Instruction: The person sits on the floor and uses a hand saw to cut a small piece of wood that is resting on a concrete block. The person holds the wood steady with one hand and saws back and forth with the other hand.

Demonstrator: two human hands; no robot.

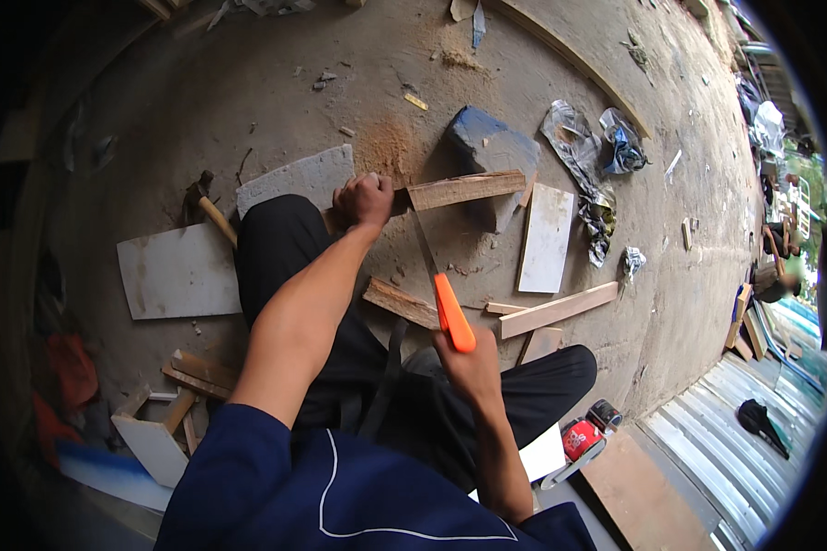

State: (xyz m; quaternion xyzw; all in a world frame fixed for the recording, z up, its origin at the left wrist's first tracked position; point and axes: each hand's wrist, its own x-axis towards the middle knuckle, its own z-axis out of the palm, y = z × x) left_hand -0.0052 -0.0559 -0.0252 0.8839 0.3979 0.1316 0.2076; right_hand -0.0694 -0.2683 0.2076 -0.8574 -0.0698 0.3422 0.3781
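My right hand (471,369) is closed around the orange handle of a handsaw (451,310). The saw's narrow blade points away from me, and its far end meets a wooden piece (467,189) near that piece's left part. My left hand (365,199) is a closed fist on the left end of this wood, beside my bent left knee. The wood's right part lies over a worn, blue-stained block (510,145). Whether the blade has cut into the wood is too small to tell.
Sawdust (383,147) lies beyond my left hand. A hammer (209,209) rests by white boards (179,275) on the left. Wood offcuts (560,309), a white panel (548,239) and crumpled plastic (579,138) lie to the right. Nearer me is a red can (581,441). A person (779,275) is at the far right.
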